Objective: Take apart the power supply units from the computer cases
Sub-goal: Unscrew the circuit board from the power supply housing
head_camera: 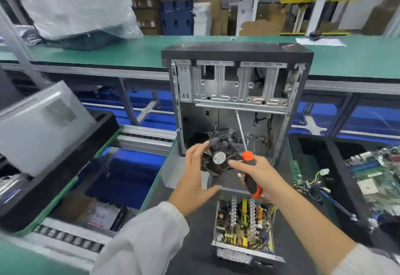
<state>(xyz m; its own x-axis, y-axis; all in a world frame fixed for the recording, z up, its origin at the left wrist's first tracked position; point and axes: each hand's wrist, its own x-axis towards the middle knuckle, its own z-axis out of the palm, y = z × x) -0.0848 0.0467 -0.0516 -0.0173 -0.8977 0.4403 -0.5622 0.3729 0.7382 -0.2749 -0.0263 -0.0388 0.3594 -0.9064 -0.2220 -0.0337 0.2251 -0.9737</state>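
Two grips: left hand and right hand, both raised together in front of the case.
Left grip: fingers curled round the left rim of a black fan, thumb spread wide below and touching nothing.
Right grip: wrapped tight on the black-and-orange handle of a screwdriver, forefinger stretched out onto the fan's front; shaft slants up and away into the case.
Fan: held up off the surface between both grips, round label facing up, thin wires trailing behind it.
Below the grips: power supply lying on the dark surface, lid off, circuit board, coils and heat sinks bare.
Beyond the grips: computer case standing open, drive cage bare, a few loose cables low inside.
Right of the grips: a bundle of coloured cables, then a tray of circuit boards.
Left of the grips: grey metal cover leaning in a black tray.
Progress: power supply looks already out of the case and opened, and the fan seems freed from it.
Left to do: probably setting the fan aside, then lifting the board out of its shell.
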